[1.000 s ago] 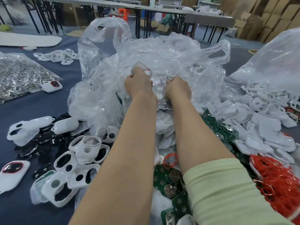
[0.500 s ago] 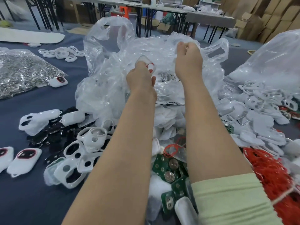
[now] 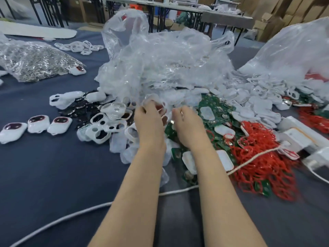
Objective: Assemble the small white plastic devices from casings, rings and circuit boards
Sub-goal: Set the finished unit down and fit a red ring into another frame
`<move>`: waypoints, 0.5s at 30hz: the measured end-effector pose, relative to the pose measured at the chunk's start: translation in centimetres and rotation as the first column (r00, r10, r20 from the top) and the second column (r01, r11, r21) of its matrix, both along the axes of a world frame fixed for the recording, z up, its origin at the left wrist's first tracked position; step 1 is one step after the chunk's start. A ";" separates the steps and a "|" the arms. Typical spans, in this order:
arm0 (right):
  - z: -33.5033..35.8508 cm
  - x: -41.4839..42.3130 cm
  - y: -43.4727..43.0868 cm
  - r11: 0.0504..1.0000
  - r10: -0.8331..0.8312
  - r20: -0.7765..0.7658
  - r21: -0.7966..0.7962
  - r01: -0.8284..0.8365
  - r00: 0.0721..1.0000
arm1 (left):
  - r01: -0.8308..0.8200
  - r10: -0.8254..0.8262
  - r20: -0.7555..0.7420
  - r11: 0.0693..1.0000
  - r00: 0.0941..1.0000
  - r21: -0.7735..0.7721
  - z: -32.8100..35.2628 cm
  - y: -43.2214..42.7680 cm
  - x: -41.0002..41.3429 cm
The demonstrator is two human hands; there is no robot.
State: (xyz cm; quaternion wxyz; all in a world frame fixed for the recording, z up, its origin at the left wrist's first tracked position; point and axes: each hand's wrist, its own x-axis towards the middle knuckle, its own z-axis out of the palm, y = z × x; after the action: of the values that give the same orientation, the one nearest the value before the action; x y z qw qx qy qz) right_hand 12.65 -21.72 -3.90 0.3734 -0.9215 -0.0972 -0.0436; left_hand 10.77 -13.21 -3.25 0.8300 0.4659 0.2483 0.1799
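Head view: left hand point(image 3: 149, 123) pinches casing point(image 3: 152, 101) at fingertips point(image 3: 141, 109).

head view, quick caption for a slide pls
Left hand holds a white casing, right hand beside it, over piles of green circuit boards and red rings.

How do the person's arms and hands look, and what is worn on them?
Left forearm and right forearm are bare to the picture's lower edge: no sleeve or watch shows. Left hand and right hand are ungloved. A shiny spot at the right hand may be a ring; I cannot tell.
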 end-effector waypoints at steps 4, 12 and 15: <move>-1.8 -1.2 1.3 0.976 0.052 0.171 -0.219 -0.013 0.984 | -0.047 0.045 0.037 0.998 0.998 0.046 -1.9 1.0 -0.8; -1.1 -1.5 -0.4 0.984 0.177 0.065 -0.023 -0.176 0.982 | -0.013 0.015 0.028 0.998 1.000 -0.069 -2.2 2.7 -0.6; 0.0 -1.6 -1.1 0.969 0.173 -0.047 0.186 -0.161 0.984 | 0.016 -0.016 -0.014 1.000 1.000 -0.017 -2.0 2.6 -0.7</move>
State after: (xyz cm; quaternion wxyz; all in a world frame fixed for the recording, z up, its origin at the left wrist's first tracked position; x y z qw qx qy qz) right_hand 11.05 -22.80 -3.91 0.4608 -0.8733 -0.1582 0.0083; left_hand 10.07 -10.61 -5.22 0.8335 0.4622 0.2519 0.1678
